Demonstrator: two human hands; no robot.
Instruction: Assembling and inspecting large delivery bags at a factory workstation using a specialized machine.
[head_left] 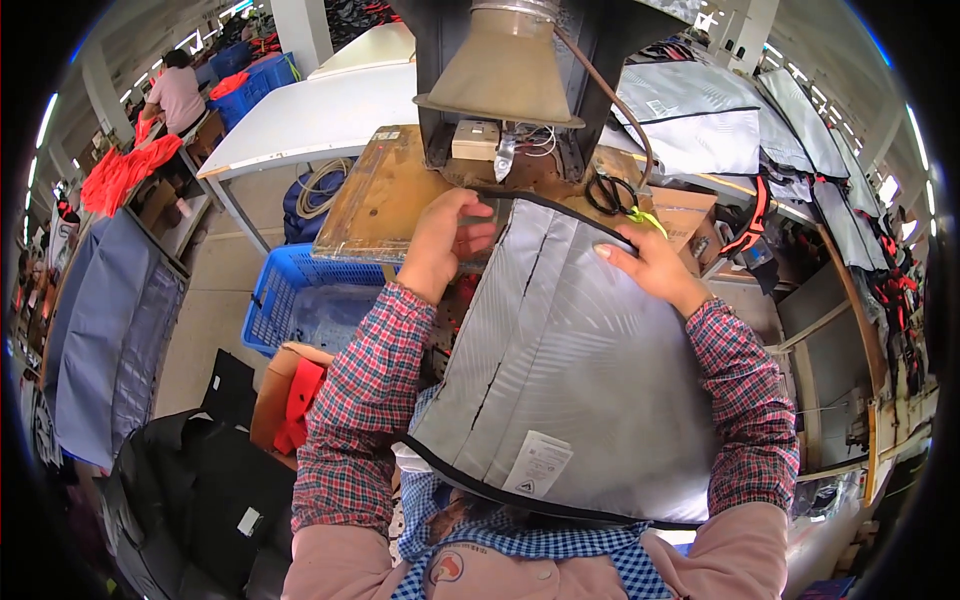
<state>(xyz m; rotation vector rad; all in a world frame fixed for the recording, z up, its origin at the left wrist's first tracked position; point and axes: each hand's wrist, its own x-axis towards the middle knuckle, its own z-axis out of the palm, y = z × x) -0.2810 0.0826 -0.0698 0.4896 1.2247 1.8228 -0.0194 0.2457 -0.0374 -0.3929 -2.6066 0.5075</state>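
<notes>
A large silver-grey fabric panel [590, 360] with black-bound edges and a white label [538, 463] hangs in front of me, its lower part against my body. My right hand [655, 268] grips its upper right edge, thumb on the silver face and fingers out of sight behind. Beside the panel's upper left corner is my left hand [445, 245], its fingers loosely bent and a gap showing between thumb and fingers. Whether its fingertips touch the edge is unclear. Just beyond the panel's top stands a machine with a tan conical hood [505, 70] and a small metal tip [504, 158].
Black-handled scissors [612, 193] lie by the machine on the worn wooden table [370, 205]. Below left are a blue crate [268, 300], a carton [268, 400] with red pieces and black fabric [190, 500]. More silver panels [690, 115] are stacked at right. A person [178, 95] sits far left.
</notes>
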